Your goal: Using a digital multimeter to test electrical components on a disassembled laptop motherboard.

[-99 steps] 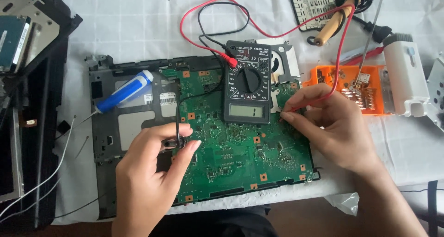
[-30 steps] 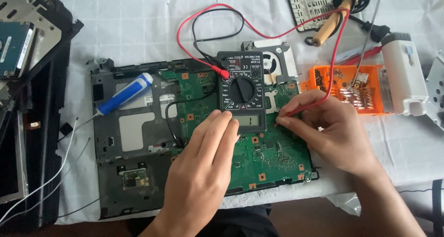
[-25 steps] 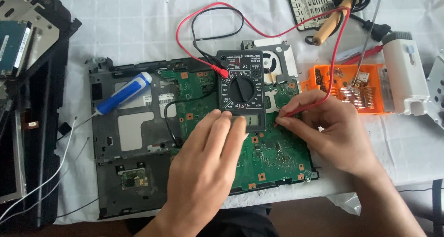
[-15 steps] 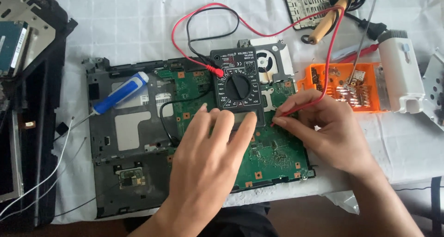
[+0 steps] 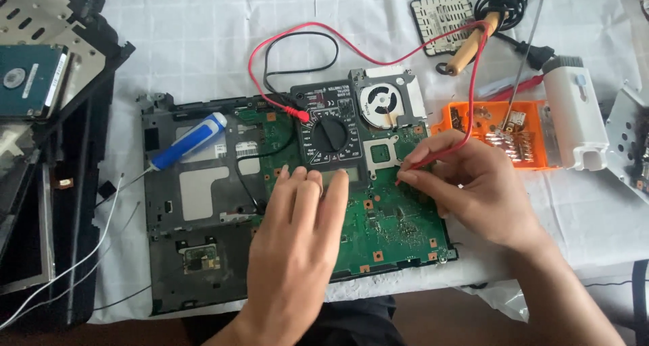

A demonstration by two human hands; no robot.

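Multimeter (image 5: 329, 128), black, lies on the green motherboard (image 5: 385, 217) at mid-table. Left hand (image 5: 297, 241) flat, fingers together, fingertips covering the meter's near edge and display. Right hand (image 5: 473, 187) pinches the red probe (image 5: 422, 165), tip touching the board just right of the meter. Red lead loops far toward a wooden-handled soldering iron (image 5: 473, 45). Orange parts tray (image 5: 503, 133) far right of that hand; blue-and-white pen tool (image 5: 189, 141) left, on the laptop chassis (image 5: 196, 204).

The left hand (image 5: 297, 244) lay flat across the green rectangular circuit board (image 5: 392, 224), fingertips on the black multimeter (image 5: 328, 133); the right hand (image 5: 473, 187) pinched a red probe (image 5: 422, 165) against the board.
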